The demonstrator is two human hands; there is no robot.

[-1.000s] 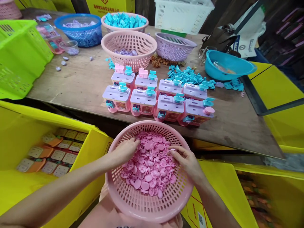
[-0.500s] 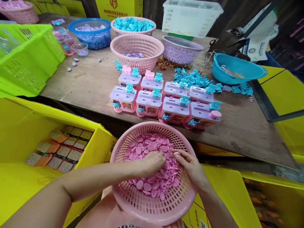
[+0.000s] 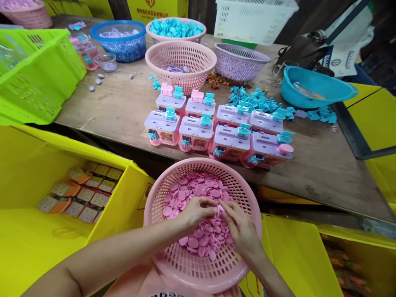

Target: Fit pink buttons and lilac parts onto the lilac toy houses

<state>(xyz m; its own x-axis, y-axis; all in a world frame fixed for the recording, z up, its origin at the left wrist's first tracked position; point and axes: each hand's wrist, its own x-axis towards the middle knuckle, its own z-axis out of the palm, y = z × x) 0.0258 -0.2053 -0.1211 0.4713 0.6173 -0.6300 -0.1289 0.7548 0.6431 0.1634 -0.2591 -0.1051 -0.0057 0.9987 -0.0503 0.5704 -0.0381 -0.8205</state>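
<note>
A pink round basket (image 3: 202, 278) rests at my lap, below the table's front edge. Many small pink oval plastic pieces (image 3: 201, 239) are heaped in it. Over the heap, my left hand (image 3: 198, 212) is closed in a pinch; what its fingertips hold is hidden. Close against it, my right hand (image 3: 239, 225) pinches a pink oval piece, mostly covered by the fingers. Just beyond the basket, several pink toy houses with lilac tops (image 3: 196, 128) stand in two rows on the table. Turquoise parts sit on the tops, and the front right toy carries a pink disc (image 3: 285, 149).
Behind the toys are a pink basket (image 3: 181, 51), a lilac basket (image 3: 243, 68), a blue basket (image 3: 116, 47) and a pile of turquoise parts (image 3: 256, 101). A turquoise basin (image 3: 318, 88) stands right, a green crate (image 3: 37, 82) left. Yellow cartons (image 3: 114, 202) flank my lap.
My left hand has lifted from the heap and turned, its fingertips now meeting those of my right hand. The right hand has moved slightly left. The whole view has shifted a little.
</note>
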